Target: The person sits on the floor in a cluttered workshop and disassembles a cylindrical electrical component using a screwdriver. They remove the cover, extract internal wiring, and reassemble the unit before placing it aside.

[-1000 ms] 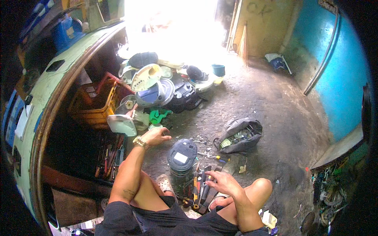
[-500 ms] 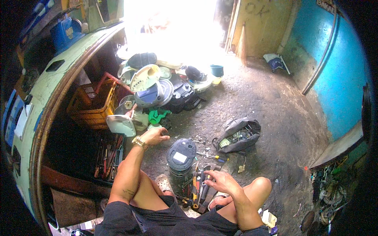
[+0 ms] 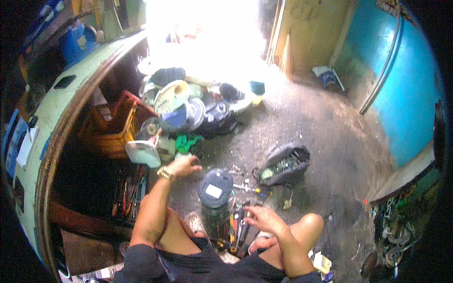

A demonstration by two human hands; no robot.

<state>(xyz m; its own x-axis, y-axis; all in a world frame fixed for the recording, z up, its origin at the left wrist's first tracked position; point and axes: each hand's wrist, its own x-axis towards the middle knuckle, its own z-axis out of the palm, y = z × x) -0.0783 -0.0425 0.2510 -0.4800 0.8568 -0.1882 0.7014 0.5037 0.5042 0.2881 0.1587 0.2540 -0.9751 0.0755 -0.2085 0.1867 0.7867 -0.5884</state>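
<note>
A dark cylindrical container (image 3: pixel 210 182) with a round lid and a white label stands on the floor between my knees. To the left of it, my left hand (image 3: pixel 185 165) hovers with its fingers loosely apart and nothing seen in them. A gold watch circles that wrist. My right hand (image 3: pixel 265 219), fingers spread and empty, hangs over several hand tools (image 3: pixel 237 231) lying by my feet. Beyond it a screwdriver (image 3: pixel 258 190) with a yellow-and-blue handle lies among small loose parts. A dark open bag (image 3: pixel 295 160) full of small items slumps to the right.
A heap of appliance parts (image 3: pixel 188 111) and a green piece (image 3: pixel 188 142) lie ahead. On the left, an orange crate (image 3: pixel 125 137) and tools sit under a worn pale counter (image 3: pixel 80 78). A straw broom (image 3: pixel 286 59) leans at the back; a blue wall (image 3: pixel 401 80) rises right.
The whole view has shifted slightly and blurred. Both hands keep nearly the same pose and place; no thing has visibly been picked up or set down.
</note>
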